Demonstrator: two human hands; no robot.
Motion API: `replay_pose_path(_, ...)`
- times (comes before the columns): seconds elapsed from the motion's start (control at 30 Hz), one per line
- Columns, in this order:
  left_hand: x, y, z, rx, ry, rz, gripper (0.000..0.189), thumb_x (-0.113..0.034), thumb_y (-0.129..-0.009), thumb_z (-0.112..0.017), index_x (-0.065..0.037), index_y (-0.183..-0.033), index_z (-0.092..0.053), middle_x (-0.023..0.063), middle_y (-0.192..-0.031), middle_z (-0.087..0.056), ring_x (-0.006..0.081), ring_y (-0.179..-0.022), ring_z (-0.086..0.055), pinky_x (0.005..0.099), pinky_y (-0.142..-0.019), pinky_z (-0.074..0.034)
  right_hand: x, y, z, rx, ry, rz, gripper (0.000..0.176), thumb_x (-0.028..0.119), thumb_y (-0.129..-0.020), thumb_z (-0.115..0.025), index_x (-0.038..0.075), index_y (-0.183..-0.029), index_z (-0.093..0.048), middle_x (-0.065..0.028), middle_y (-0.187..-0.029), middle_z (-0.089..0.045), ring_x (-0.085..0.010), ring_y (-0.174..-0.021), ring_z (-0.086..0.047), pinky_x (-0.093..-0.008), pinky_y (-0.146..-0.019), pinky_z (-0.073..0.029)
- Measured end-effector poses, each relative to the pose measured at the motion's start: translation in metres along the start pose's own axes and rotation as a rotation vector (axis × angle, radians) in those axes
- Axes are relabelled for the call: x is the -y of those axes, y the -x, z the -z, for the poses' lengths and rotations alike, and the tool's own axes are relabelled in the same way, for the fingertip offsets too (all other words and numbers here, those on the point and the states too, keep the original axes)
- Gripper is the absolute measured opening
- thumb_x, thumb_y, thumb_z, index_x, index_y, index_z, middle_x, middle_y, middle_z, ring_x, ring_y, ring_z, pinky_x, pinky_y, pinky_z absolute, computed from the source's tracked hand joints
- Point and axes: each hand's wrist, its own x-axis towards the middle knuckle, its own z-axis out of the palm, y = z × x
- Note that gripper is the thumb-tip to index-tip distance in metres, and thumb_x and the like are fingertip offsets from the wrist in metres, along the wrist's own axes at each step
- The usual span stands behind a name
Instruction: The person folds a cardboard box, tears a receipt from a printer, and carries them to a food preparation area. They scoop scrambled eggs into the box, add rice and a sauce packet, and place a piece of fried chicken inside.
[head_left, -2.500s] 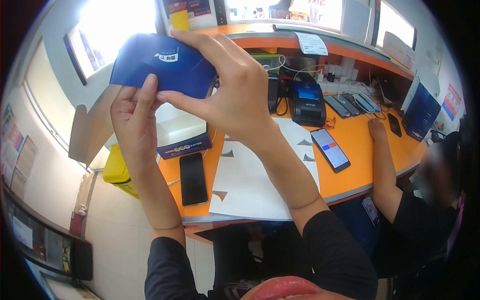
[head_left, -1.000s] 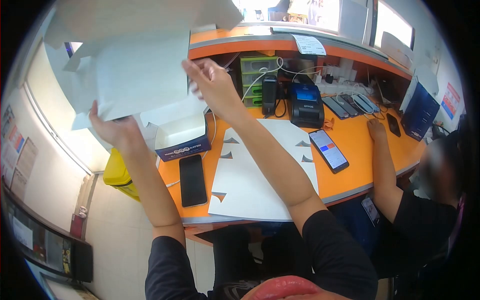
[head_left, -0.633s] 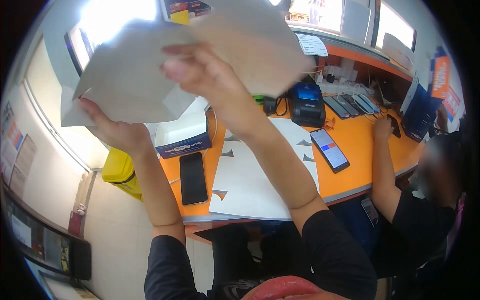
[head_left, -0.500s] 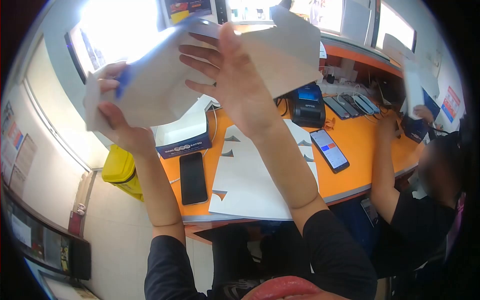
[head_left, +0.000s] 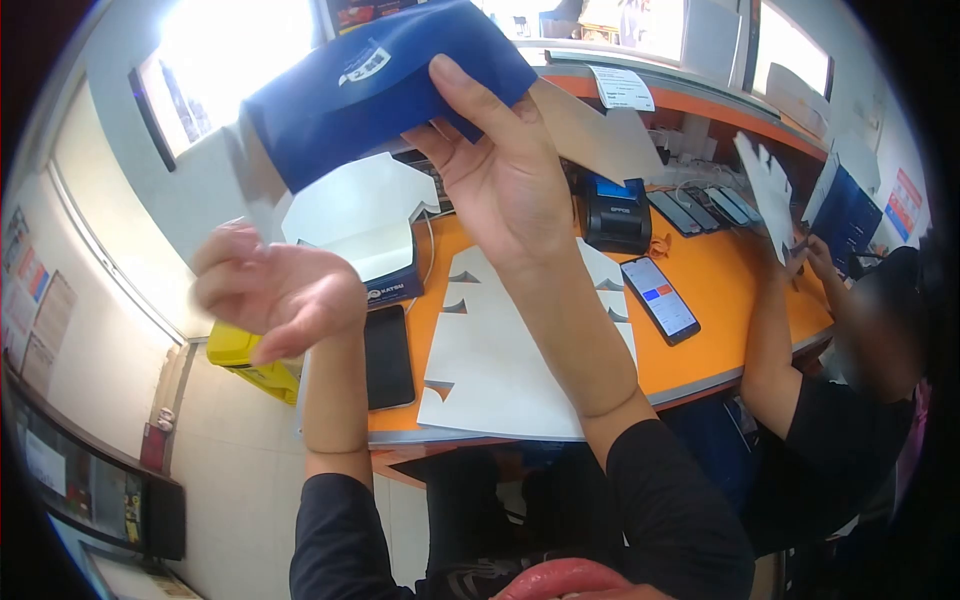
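Raised above the counter, a dark blue cardboard box [head_left: 385, 95] with a small white printed logo is held partly folded, its pale flap sticking out to the right. My right hand [head_left: 500, 175] grips its lower edge, thumb on the blue face and fingers underneath. My left hand [head_left: 290, 290] is apart from the box, lower and to the left, palm up; its fingers are blurred and loosely bent with nothing in them. Beneath my forearms lies a flat white box blank [head_left: 510, 365] with notched edges. Behind my left hand stands an open box [head_left: 355, 225], white inside and blue outside.
A black phone [head_left: 388, 360] and a lit phone [head_left: 660, 300] lie on the orange counter [head_left: 700, 350]. Behind are a receipt printer [head_left: 615, 215] and several more phones [head_left: 705, 210]. At right, a co-worker handles blue-and-white cardboard [head_left: 848, 210]. A yellow container [head_left: 255, 365] stands at left.
My left hand has let go of the cardboard and dropped lower. The box has turned so its blue face shows, and my right hand has closed on its edge. The co-worker's cardboard has moved.
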Motion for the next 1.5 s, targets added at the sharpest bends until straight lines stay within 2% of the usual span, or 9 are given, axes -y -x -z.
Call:
replay_pose_path(0.1, 0.002, 0.023, 0.019, 0.538, 0.233, 0.206, 0.082, -0.074, -0.079, -0.022, 0.001, -0.099, -0.051, 0.0104, -0.092, -0.057, 0.0215, -0.078, -0.059, 0.0321, -0.075, -0.047, -0.004, -0.001, 0.003, 0.031, 0.011, 0.038, 0.024, 0.004, -0.082, -0.060, 0.006, -0.105, -0.055, -0.0048, -0.096, -0.061, -0.0153, -0.091, -0.060, -0.0298, -0.076, -0.053)
replay_pose_path(0.23, -0.031, 0.026, -0.051, 0.264, 0.199, 0.730, 0.089, -0.074, -0.078, -0.028, -0.002, -0.130, -0.034, 0.0096, -0.125, -0.046, 0.0198, -0.117, -0.042, 0.0399, -0.095, -0.036, -0.012, 0.005, -0.001, 0.089, 0.064, -0.040, 0.026, 0.003, -0.081, -0.060, 0.006, -0.106, -0.056, -0.0047, -0.098, -0.061, -0.0147, -0.092, -0.059, -0.0291, -0.077, -0.051)
replay_pose_path(0.33, -0.037, 0.008, -0.043, 0.057, 0.425, 1.007, 0.074, -0.064, -0.085, -0.033, -0.003, -0.128, -0.037, 0.0087, -0.126, -0.044, 0.0196, -0.119, -0.040, 0.0395, -0.096, -0.036, -0.022, 0.013, -0.006, 0.017, 0.313, -0.190, 0.030, 0.005, -0.079, -0.064, 0.005, -0.108, -0.055, -0.0042, -0.098, -0.061, -0.0134, -0.091, -0.059, -0.0270, -0.077, -0.050)
replay_pose_path(0.47, -0.034, -0.020, -0.024, -0.016, 0.277, 0.969, 0.036, -0.030, -0.096, -0.038, -0.004, -0.121, -0.043, 0.0090, -0.116, -0.052, 0.0170, -0.106, -0.051, 0.0322, -0.092, -0.040, -0.025, 0.012, -0.009, 0.081, 0.204, -0.280, 0.041, 0.018, -0.079, -0.068, 0.006, -0.114, -0.050, -0.0055, -0.104, -0.057, -0.0141, -0.099, -0.053, -0.0288, -0.085, -0.046)
replay_pose_path(0.5, -0.033, -0.026, -0.021, -0.028, 0.440, 0.933, 0.024, -0.015, -0.091, -0.051, -0.003, -0.111, -0.049, 0.0060, -0.106, -0.055, 0.0150, -0.102, -0.053, 0.0310, -0.092, -0.040, -0.022, 0.012, -0.012, 0.048, 0.172, -0.286, 0.035, 0.018, -0.081, -0.065, 0.007, -0.112, -0.053, -0.0041, -0.101, -0.059, -0.0119, -0.094, -0.056, -0.0273, -0.075, -0.052)
replay_pose_path(0.8, -0.004, -0.034, 0.017, 0.049, 0.452, 0.772, 0.037, -0.010, -0.087, -0.054, -0.008, -0.123, -0.045, 0.0074, -0.119, -0.053, 0.0192, -0.109, -0.051, 0.0383, -0.099, -0.039, -0.017, 0.014, -0.012, 0.068, 0.219, -0.277, 0.031, 0.030, -0.080, -0.066, 0.006, -0.098, -0.059, -0.0072, -0.089, -0.064, -0.0114, -0.089, -0.057, -0.0238, -0.062, -0.048)
replay_pose_path(1.0, 0.009, -0.045, 0.053, 0.140, 0.519, 0.661, 0.039, -0.003, -0.081, -0.062, -0.006, -0.117, -0.049, 0.0050, -0.112, -0.057, 0.0176, -0.105, -0.053, 0.0363, -0.096, -0.041, -0.001, 0.021, -0.022, 0.127, 0.279, -0.400, 0.022, 0.025, -0.087, -0.057, 0.004, -0.094, -0.061, -0.0072, -0.085, -0.064, -0.0064, -0.065, -0.057, -0.0193, -0.049, -0.042)
replay_pose_path(1.13, 0.002, -0.046, 0.042, 0.143, 0.423, 0.544, 0.034, -0.005, -0.080, -0.064, -0.004, -0.112, -0.052, 0.0051, -0.112, -0.057, 0.0180, -0.103, -0.054, 0.0360, -0.098, -0.039, -0.003, 0.026, -0.027, 0.096, -0.100, -0.602, 0.032, 0.032, -0.083, -0.062, 0.006, -0.101, -0.057, -0.0075, -0.090, -0.062, -0.0081, -0.078, -0.055, -0.0188, -0.055, -0.041)
replay_pose_path(1.5, -0.011, -0.034, 0.007, 0.012, 0.202, 0.621, 0.026, 0.000, -0.083, -0.058, -0.001, -0.108, -0.053, 0.0130, -0.104, -0.061, 0.0239, -0.095, -0.061, 0.0379, -0.086, -0.051, -0.028, 0.014, -0.013, 0.142, 0.019, -0.229, 0.030, 0.024, -0.085, -0.060, 0.004, -0.107, -0.057, -0.0066, -0.100, -0.060, -0.0133, -0.083, -0.058, -0.0276, -0.067, -0.051)
